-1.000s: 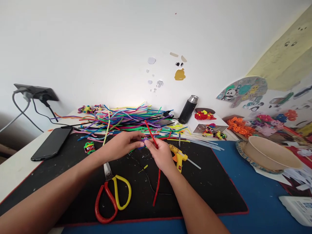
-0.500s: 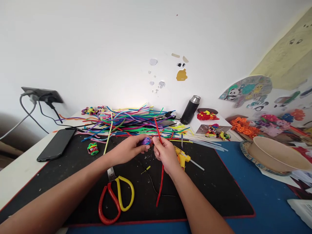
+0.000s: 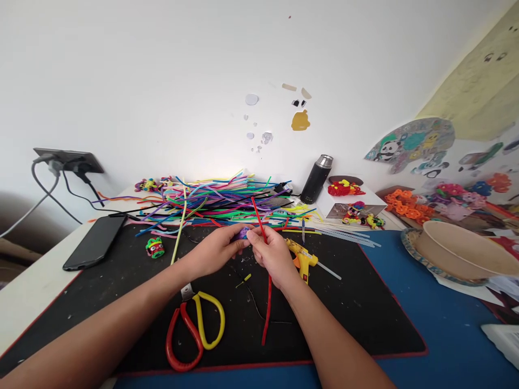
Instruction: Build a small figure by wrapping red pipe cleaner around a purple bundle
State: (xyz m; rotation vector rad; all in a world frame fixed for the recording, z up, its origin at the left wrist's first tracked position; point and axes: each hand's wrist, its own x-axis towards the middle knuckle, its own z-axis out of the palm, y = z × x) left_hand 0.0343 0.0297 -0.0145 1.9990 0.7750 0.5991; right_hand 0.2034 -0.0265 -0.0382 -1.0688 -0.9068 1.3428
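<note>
1. Left hand [image 3: 217, 249]: closed around a small purple piece [image 3: 244, 233], held above the black mat [image 3: 121, 281], towards its far edge.
2. Right hand [image 3: 275, 256]: fingers pinched on a red pipe cleaner [image 3: 267, 308], fingertips against the purple piece. The stem rises above the hand and hangs down to the mat.
3. Scissors [image 3: 198, 316]: flat on the mat, on the near side of the left hand.
4. Glue gun [image 3: 302, 258]: on the mat, just beside the right hand.
5. Pipe cleaner pile [image 3: 219, 197]: on the desk [image 3: 32, 286], behind both hands.
</note>
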